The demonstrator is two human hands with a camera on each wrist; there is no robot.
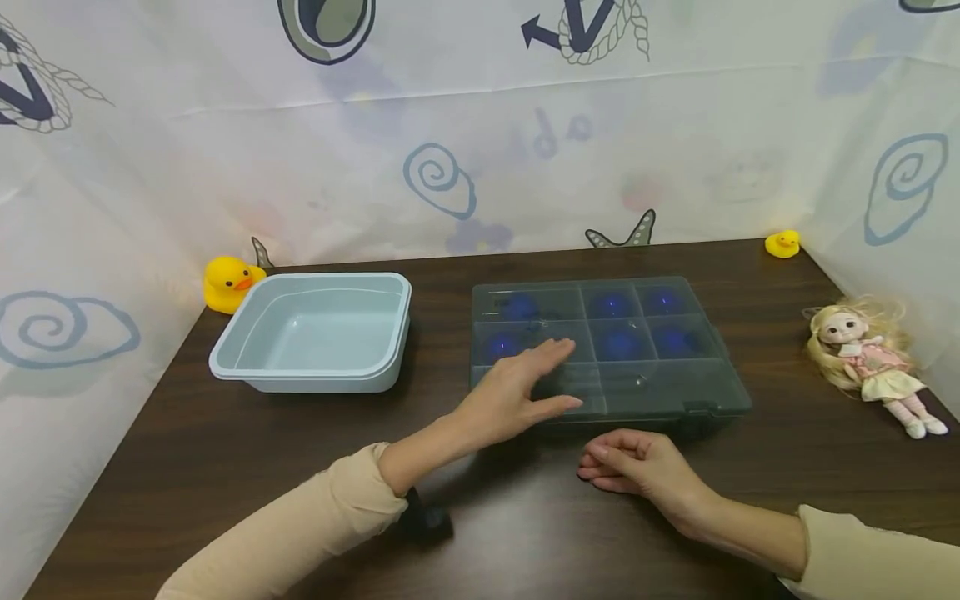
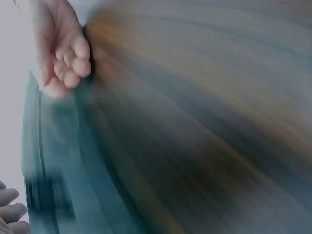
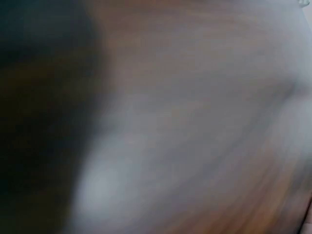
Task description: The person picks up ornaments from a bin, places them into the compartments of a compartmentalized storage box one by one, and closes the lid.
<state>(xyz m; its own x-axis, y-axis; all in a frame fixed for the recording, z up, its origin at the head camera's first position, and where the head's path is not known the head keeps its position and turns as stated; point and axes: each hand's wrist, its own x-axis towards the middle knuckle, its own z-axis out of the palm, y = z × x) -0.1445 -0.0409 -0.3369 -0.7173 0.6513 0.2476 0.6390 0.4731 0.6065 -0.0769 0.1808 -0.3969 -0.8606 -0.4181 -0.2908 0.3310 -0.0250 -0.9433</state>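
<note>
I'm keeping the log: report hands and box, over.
Left hand over closed box, empty. Right hand near its front edge, empty. Blue balls inside. Left hand partly hides box.

Faint bluish-grey lettering [image 1: 562, 133] shows on the white printed curtain [image 1: 510, 117] hung behind the counter [image 1: 442, 333]. Two lowercase characters stand out: a tall letter [image 1: 545, 136], either a "d" or a "b", its facing unclear, and to its right a smaller, rounder one [image 1: 580, 127] resembling an "a". The pair slants slightly upward to the right, below the rope-wound anchor [image 1: 576, 29] at the top edge and right of the blue spiral shell [image 1: 438, 177]. The marks are too pale to read as a full word. Both wrist views are too blurred for reading.
</note>
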